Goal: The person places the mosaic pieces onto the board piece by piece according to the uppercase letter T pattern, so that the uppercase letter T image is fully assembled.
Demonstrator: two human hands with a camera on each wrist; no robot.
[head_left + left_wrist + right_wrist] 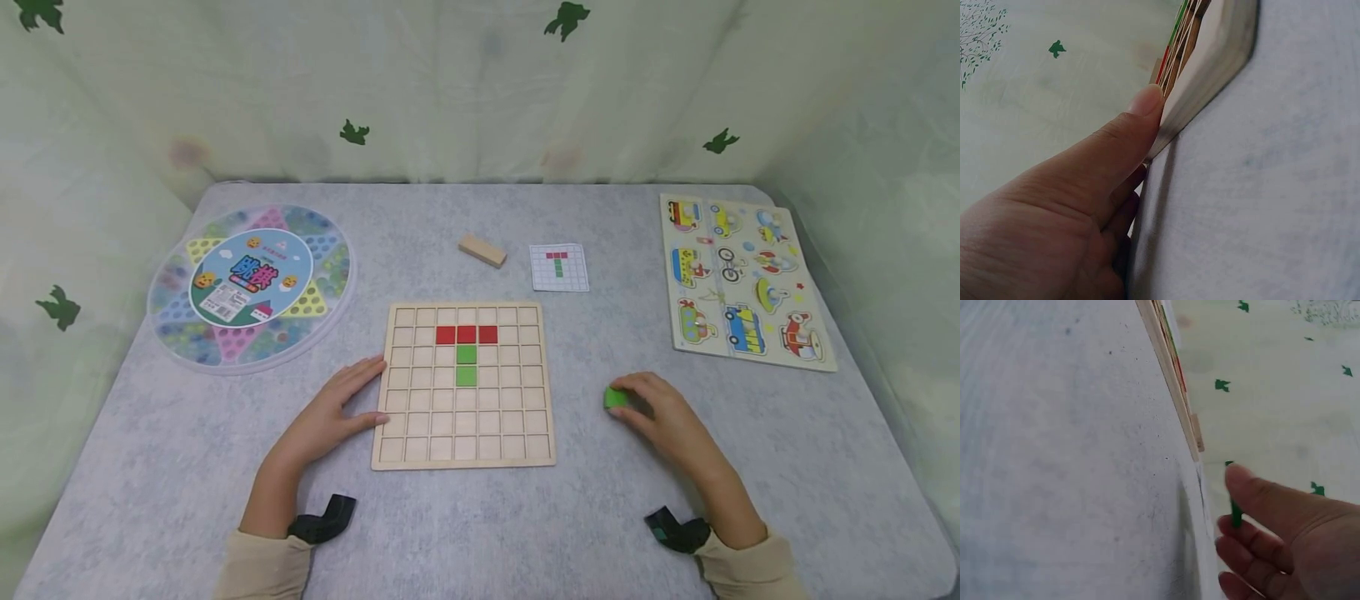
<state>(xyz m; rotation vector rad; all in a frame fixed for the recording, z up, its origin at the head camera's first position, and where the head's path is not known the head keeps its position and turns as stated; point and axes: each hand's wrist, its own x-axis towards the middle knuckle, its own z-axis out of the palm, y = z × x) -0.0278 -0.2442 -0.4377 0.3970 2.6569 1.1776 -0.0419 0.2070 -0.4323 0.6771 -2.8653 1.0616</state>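
In the head view a wooden grid board lies mid-table. Three red squares form a row in its upper part, and two green squares run down below the middle one. My left hand touches the board's left edge with thumb and fingertips, the fingers fairly straight; the left wrist view shows the thumb against that edge. To the right of the board, my right hand pinches a green square tile between thumb and fingers. In the right wrist view this tile is seen edge-on.
Behind the board lie a small wooden block and a card printed with a red and green T on a grid. A round Chinese checkers set is at the back left. A vehicle peg puzzle lies at the back right.
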